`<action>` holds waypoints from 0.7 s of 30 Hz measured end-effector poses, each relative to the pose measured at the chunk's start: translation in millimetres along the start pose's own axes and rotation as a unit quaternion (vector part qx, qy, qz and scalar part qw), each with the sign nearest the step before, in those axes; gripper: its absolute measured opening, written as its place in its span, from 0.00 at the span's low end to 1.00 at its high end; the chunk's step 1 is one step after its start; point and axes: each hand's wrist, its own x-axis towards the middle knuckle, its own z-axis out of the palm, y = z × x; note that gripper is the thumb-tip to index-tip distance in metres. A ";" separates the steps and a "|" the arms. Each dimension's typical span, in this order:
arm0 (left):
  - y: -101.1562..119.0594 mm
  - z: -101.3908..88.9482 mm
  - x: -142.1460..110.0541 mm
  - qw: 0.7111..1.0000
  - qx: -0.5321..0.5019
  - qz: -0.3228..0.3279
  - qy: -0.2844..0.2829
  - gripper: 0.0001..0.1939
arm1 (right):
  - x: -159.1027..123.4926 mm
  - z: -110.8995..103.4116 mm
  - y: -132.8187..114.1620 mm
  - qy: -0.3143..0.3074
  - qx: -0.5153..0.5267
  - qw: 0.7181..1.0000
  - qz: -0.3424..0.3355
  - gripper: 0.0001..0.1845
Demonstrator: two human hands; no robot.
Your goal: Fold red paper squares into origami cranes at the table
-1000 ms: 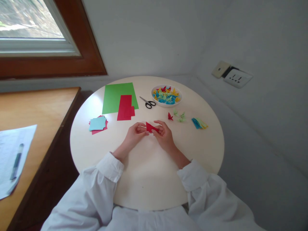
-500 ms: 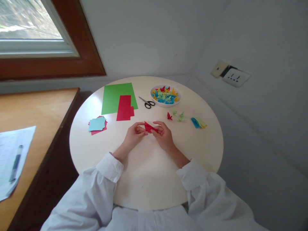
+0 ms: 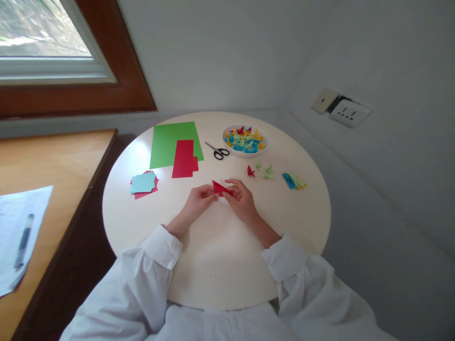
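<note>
A small piece of folded red paper [image 3: 221, 188] is held between my two hands above the middle of the round table. My left hand [image 3: 199, 199] pinches its left end between thumb and fingers. On the other side my right hand [image 3: 241, 200] grips the right end, its thumb on the near edge and its index finger raised above the paper. Just beyond my right hand lie a red paper crane [image 3: 250, 171] and several pale green folded cranes [image 3: 266, 171].
Scissors [image 3: 218, 152] lie beside a white bowl [image 3: 263, 148] of colourful folded cranes. A green sheet [image 3: 167, 142] lies under red paper [image 3: 182, 161]. Light-blue squares [image 3: 143, 183] are stacked at left; blue and yellow folded strips [image 3: 293, 181] lie at right. A wooden desk [image 3: 78, 156] stands left.
My left index finger has drawn down from the paper's top edge and curled in. The red paper stays in both hands, nearly in place.
</note>
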 end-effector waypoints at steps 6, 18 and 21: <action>-0.1 -0.1 -0.1 1.000 0.014 0.006 -0.006 0.11 | 0.9 0.5 1.5 0.008 -0.023 1.000 0.013 0.13; -2.8 0.8 0.4 0.999 0.043 0.023 -0.017 0.14 | 0.8 -0.7 1.8 0.010 -0.083 0.996 0.010 0.07; -2.7 0.9 0.4 0.998 0.065 0.021 -0.010 0.14 | 0.8 -1.3 1.2 0.013 -0.088 0.996 0.011 0.08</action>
